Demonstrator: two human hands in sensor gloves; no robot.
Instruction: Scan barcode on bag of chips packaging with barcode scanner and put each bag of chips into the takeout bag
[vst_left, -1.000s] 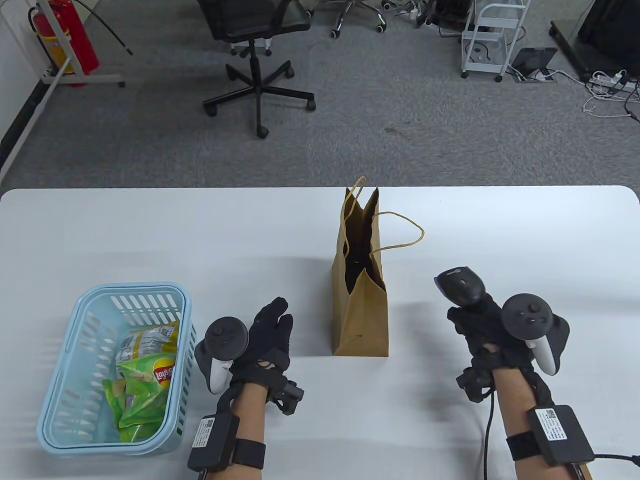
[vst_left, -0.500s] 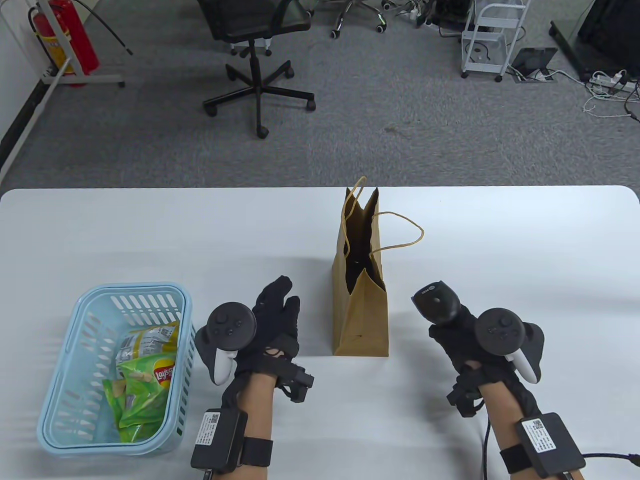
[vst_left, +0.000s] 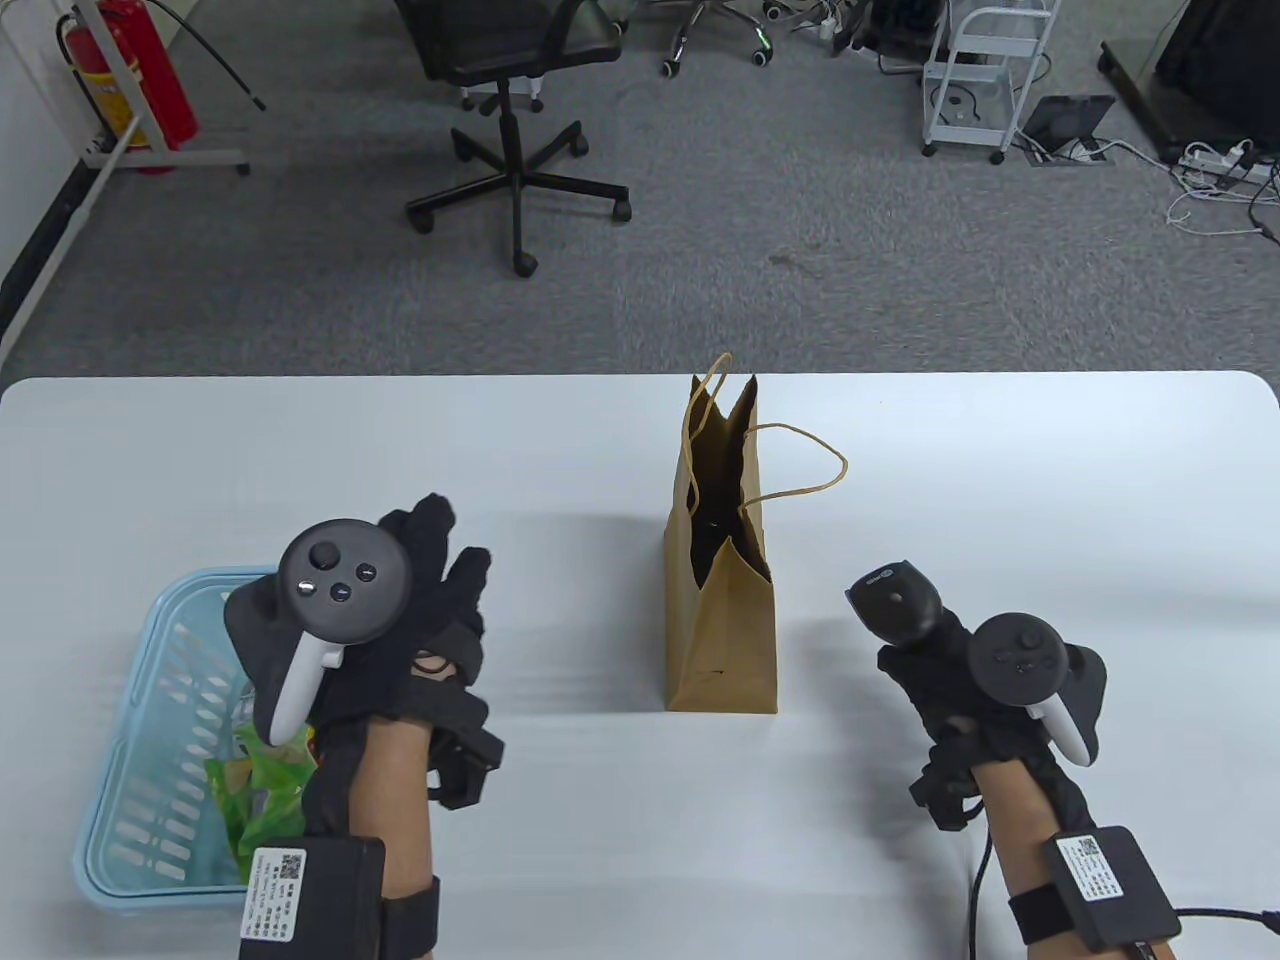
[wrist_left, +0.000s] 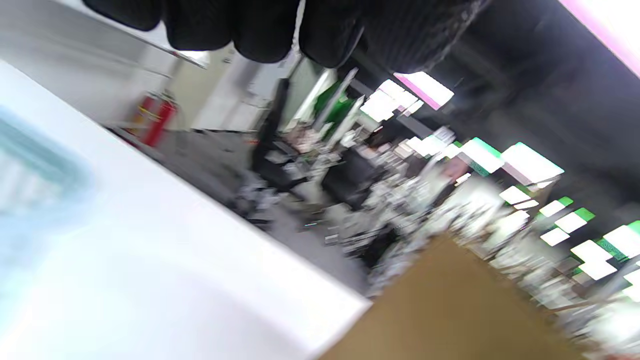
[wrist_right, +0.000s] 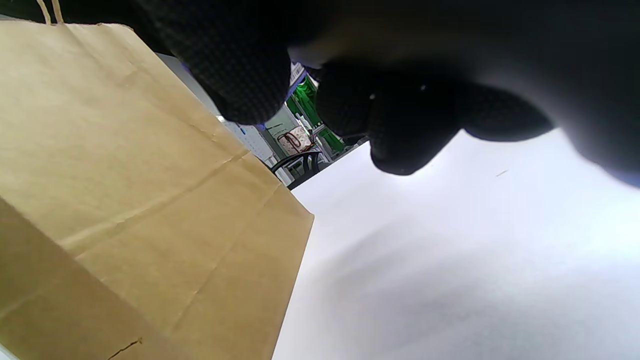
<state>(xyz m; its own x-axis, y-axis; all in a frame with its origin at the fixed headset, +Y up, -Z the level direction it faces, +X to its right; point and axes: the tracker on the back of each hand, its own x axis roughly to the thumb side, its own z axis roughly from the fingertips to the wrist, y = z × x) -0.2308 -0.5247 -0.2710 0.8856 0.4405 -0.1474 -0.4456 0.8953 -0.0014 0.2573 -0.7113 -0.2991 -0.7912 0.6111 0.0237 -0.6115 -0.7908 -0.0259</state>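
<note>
A brown paper takeout bag (vst_left: 722, 640) stands open at the table's middle, its twine handles up; it also fills the left of the right wrist view (wrist_right: 125, 175). Green chip bags (vst_left: 262, 800) lie in a light blue basket (vst_left: 130, 800) at the front left, partly hidden by my left arm. My left hand (vst_left: 440, 570) hovers above the basket's right rim, fingers loosely spread and holding nothing. My right hand (vst_left: 925, 650) grips a black barcode scanner (vst_left: 895, 600) to the right of the bag, its head pointing up-left. In the left wrist view the fingertips (wrist_left: 260, 30) hang bare over a blurred scene.
The white table (vst_left: 1050, 480) stretches behind and to the right of the bag. A cable (vst_left: 975, 880) trails from the right wrist toward the front edge. Beyond the table stand an office chair (vst_left: 510, 60) and a red fire extinguisher (vst_left: 140, 70).
My left hand has lifted and swung left, from beside the bag to over the basket. My right hand, still gripping the scanner, first shifted left, then eased slightly back right.
</note>
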